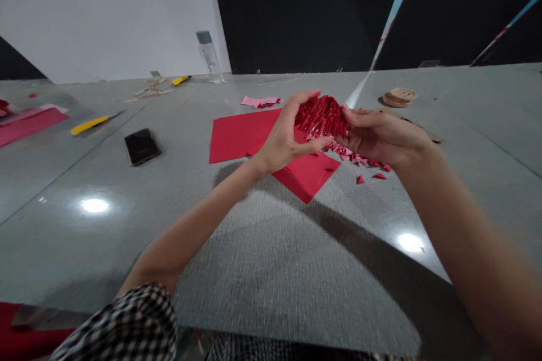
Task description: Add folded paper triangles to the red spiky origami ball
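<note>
Between both hands, raised above the table, is a red folded-paper piece (322, 117) built from many small pointed folds. My left hand (288, 135) curves around its left side, thumb below and fingers above. At its right edge my right hand (376, 132) pinches it with thumb and fingers; some fingertips are hidden behind it. Under the hands lie red paper sheets (241, 135), one turned with a corner toward me. A heap of small red and pink folded paper triangles (353, 157) spreads below my right hand.
To the left lie a phone (142, 146), a yellow cutter knife (90, 125) and another yellow tool (180, 80). A clear bottle (208, 53) with a grey cap stands near the wall. Pink paper strips (260, 102) lie behind the sheets. Round wooden pieces (400, 97) sit at the back right.
</note>
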{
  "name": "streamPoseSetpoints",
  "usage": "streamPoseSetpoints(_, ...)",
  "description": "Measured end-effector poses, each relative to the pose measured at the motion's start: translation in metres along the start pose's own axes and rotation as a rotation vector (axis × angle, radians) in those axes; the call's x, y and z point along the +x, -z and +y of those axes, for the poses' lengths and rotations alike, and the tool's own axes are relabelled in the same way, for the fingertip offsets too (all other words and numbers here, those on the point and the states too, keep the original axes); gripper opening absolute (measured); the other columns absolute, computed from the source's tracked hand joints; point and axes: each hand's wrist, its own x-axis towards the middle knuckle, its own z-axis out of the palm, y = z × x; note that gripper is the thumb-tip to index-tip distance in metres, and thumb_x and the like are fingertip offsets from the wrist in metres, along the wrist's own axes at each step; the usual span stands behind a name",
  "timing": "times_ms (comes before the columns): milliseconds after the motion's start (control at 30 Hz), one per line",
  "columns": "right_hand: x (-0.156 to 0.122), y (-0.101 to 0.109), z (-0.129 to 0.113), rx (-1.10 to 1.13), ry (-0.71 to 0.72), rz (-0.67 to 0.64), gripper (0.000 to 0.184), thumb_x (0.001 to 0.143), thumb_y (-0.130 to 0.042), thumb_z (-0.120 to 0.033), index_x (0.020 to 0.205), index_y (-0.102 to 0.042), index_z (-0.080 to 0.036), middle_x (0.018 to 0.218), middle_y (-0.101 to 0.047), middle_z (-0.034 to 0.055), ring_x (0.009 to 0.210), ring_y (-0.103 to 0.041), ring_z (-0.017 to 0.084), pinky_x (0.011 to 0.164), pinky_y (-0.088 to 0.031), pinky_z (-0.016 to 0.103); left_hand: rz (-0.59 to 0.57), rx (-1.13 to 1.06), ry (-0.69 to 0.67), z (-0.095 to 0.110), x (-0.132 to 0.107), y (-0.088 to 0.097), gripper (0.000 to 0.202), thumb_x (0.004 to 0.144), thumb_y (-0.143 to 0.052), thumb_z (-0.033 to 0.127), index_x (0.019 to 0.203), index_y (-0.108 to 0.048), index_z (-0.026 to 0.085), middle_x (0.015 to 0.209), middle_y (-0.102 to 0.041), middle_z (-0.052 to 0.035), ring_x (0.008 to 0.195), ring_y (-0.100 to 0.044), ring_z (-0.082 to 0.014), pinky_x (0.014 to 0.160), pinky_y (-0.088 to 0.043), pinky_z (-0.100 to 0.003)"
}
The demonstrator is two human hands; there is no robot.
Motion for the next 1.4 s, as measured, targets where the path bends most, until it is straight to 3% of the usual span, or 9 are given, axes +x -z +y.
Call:
streamPoseSetpoints(200,-0.001,0.000,-0.002,-0.021,-0.025,0.026,0.033,0.103,-0.056,-0.009,0.076,-0.074,-0.016,0.069,-0.059,-0.0023,0.059,-0.049,0.005,0.067,-0.051,0.018,-0.015,0.086,-0.046,0.002,0.000,0.002,0.094,0.081,-0.074,0.075,0.156,-0.034,0.032,0.159,-0.049,-0.0160,0.148,-0.049,-0.0382,0.124,-0.042,-0.059)
streamPoseSetpoints(500,0.000,0.008,-0.001,-0.010,-0.005,-0.067,0.022,0.101,-0.061,-0.009,0.085,-0.075,-0.015,0.082,-0.068,-0.0008,0.074,-0.061,0.006,0.075,-0.054,0.017,-0.033,0.149,-0.115,-0.009,0.003,0.004,0.088,0.088,-0.063,0.077,0.158,-0.029,0.034,0.159,-0.048,-0.0154,0.151,-0.047,-0.0368,0.126,-0.038,-0.058)
streamPoseSetpoints(667,0.001,0.008,-0.001,-0.036,-0.011,-0.051,0.019,0.100,-0.063,-0.011,0.087,-0.076,-0.015,0.085,-0.069,0.0004,0.077,-0.063,0.007,0.076,-0.056,0.019,-0.055,0.131,-0.115,-0.010,0.002,0.005,0.087,0.091,-0.054,0.081,0.159,-0.030,0.032,0.162,-0.046,-0.0162,0.153,-0.043,-0.0368,0.127,-0.036,-0.058)
streamPoseSetpoints(933,0.001,0.005,-0.002,-0.021,-0.019,-0.033,0.027,0.103,-0.063,-0.021,0.077,-0.068,-0.018,0.067,-0.056,-0.0040,0.063,-0.052,0.006,0.077,-0.055,0.018,-0.033,0.057,-0.093,-0.017,0.005,0.013,0.084,0.090,-0.062,0.076,0.156,-0.034,0.034,0.162,-0.046,-0.0145,0.153,-0.046,-0.0347,0.126,-0.041,-0.054)
streamPoseSetpoints(1033,0.000,0.003,-0.002,0.013,-0.007,-0.008,0.017,0.099,-0.067,-0.014,0.083,-0.071,-0.017,0.075,-0.062,-0.0039,0.066,-0.056,0.005,0.074,-0.055,0.016,-0.022,0.034,-0.120,-0.023,0.007,0.016,0.074,0.093,-0.061,0.071,0.153,-0.040,0.034,0.161,-0.049,-0.0138,0.152,-0.047,-0.0337,0.126,-0.042,-0.052)
streamPoseSetpoints(1200,-0.004,-0.003,-0.003,0.031,-0.004,0.050,0.022,0.097,-0.063,-0.003,0.082,-0.071,-0.018,0.082,-0.067,-0.0023,0.073,-0.062,0.004,0.081,-0.057,0.014,-0.001,-0.026,-0.074,-0.030,0.007,0.017,0.073,0.093,-0.065,0.069,0.152,-0.043,0.032,0.157,-0.054,-0.0146,0.148,-0.054,-0.0318,0.122,-0.048,-0.051)
streamPoseSetpoints(1400,-0.001,0.001,-0.002,-0.087,0.061,0.053,0.014,0.098,-0.070,-0.024,0.084,-0.070,-0.023,0.079,-0.066,-0.0005,0.074,-0.065,0.010,0.074,-0.060,0.021,-0.010,-0.028,-0.036,-0.034,0.007,0.018,0.073,0.094,-0.058,0.075,0.152,-0.046,0.033,0.162,-0.051,-0.0138,0.153,-0.049,-0.0318,0.125,-0.047,-0.052)
